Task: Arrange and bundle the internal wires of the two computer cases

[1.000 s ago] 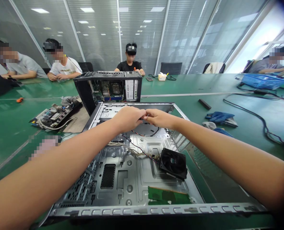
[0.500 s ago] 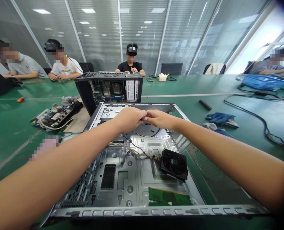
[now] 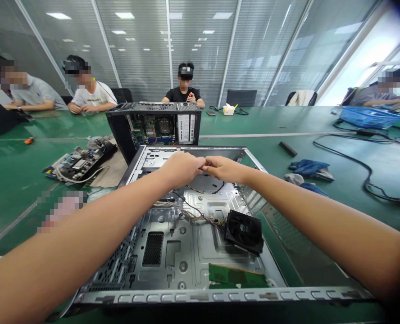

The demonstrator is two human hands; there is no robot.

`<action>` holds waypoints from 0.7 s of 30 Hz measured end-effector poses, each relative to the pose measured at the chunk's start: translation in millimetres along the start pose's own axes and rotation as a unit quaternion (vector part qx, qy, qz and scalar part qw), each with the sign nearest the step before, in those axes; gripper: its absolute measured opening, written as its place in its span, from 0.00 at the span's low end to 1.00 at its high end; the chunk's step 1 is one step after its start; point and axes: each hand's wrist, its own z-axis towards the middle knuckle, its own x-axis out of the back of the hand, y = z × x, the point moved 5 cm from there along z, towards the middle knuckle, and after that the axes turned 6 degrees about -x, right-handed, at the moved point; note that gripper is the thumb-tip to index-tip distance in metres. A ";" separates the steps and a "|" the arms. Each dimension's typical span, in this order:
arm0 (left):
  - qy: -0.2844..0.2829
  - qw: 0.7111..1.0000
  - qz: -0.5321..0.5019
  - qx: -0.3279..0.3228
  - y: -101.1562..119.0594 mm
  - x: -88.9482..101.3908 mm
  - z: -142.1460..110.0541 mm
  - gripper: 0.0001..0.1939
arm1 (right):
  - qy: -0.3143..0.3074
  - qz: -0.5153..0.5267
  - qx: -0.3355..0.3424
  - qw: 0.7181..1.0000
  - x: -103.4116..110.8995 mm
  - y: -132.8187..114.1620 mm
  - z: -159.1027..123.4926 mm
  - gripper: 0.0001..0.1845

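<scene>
Silvery embossed metal is being shown by the open computer case at lower centre; above it, both hands are being pressed together at the fingertips; whether anything is being pinched cannot be told.

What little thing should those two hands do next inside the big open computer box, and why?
I'd probably ease the left hand and right hand apart slowly. Their fingertips meet over the far part of the open case, so whatever may be between them is hidden, and a thin cable shows just below them in the picture; going gently might avoid snagging it.
</scene>
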 end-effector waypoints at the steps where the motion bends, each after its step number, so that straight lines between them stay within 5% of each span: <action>1: 0.007 1.000 0.003 -0.004 0.1 0.2 0.0 0.12 | 0.002 -0.002 0.003 1.000 0.2 -0.5 -0.1 0.06; 13: 0.048 0.998 0.018 -0.032 -4.9 -7.0 1.4 0.13 | 0.045 0.001 0.004 0.999 5.0 -3.7 -4.0 0.05; 21: 0.045 0.997 0.038 -0.047 -2.4 -1.2 -1.1 0.10 | -0.001 0.004 0.008 1.000 0.6 -12.4 -7.7 0.12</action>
